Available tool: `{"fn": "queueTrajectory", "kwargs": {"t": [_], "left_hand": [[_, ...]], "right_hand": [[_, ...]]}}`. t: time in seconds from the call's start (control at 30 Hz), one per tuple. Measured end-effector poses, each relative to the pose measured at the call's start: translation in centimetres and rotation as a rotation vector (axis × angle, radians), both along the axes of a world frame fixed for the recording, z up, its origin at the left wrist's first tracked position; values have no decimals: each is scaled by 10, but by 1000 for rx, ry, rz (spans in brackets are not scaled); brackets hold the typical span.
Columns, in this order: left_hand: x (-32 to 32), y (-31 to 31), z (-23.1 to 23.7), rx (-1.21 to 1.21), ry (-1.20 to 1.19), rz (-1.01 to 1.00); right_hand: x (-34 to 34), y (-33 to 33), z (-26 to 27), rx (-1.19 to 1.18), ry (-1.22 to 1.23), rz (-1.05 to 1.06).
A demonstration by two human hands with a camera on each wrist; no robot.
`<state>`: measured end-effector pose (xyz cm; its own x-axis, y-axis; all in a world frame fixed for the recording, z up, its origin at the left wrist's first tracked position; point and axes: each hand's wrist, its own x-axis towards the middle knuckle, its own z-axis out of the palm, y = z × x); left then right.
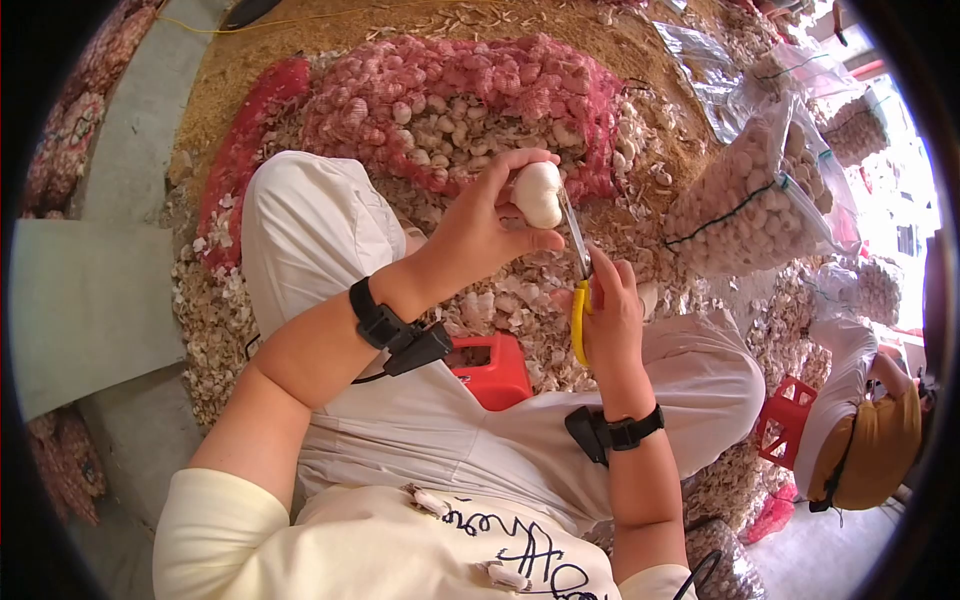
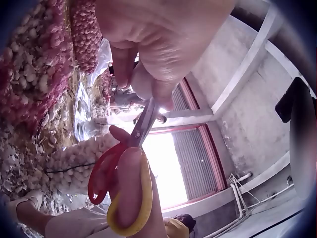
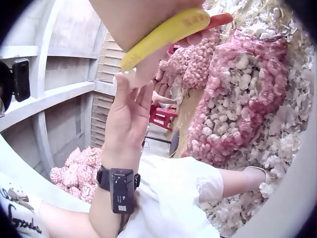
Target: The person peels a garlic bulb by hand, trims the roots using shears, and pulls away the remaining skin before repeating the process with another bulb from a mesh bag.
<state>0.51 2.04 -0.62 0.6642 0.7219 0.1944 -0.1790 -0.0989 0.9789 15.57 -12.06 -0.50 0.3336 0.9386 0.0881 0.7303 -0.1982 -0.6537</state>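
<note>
One garlic bulb [image 1: 539, 195] pinched in our half-closed left hand [image 1: 482, 228], scissors [image 1: 580, 318] in our curled right hand [image 1: 615, 322] (blades [image 1: 574, 232] beside the bulb).

Cream shirt [image 1: 370, 545]: dark cursive, one word looks like "there", rest unclear. Yellow scissors handle [image 3: 166, 38]: faint reddish marks, unreadable. Black wrist device [image 3: 122, 191]: small white print, too blurred to read.
</note>
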Motion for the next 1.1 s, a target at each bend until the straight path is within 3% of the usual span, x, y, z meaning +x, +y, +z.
{"fn": "queueTrajectory", "kwargs": {"t": [0.2,0.37,0.43,0.5,0.97,1.07,1.1], "left_hand": [[1,-2,-1,11,3,20],[4,-1,-6,53,-25,53],[4,-1,-7,-128,-77,19],[4,-1,-7,-158,-95,15],[-3,8,-5,-151,-57,-88],[0,7,-6,-330,-77,-99],[-2,7,-4,-495,-73,-108]], "right_hand": [[-1,0,1,-57,-6,-32],[-1,-2,-1,-50,128,-25],[-1,-2,-3,-46,133,-34],[1,-1,-5,-42,138,-42],[5,-2,1,-46,-9,-34],[11,-3,-23,128,51,-7],[13,-2,-29,134,37,-16]]}}
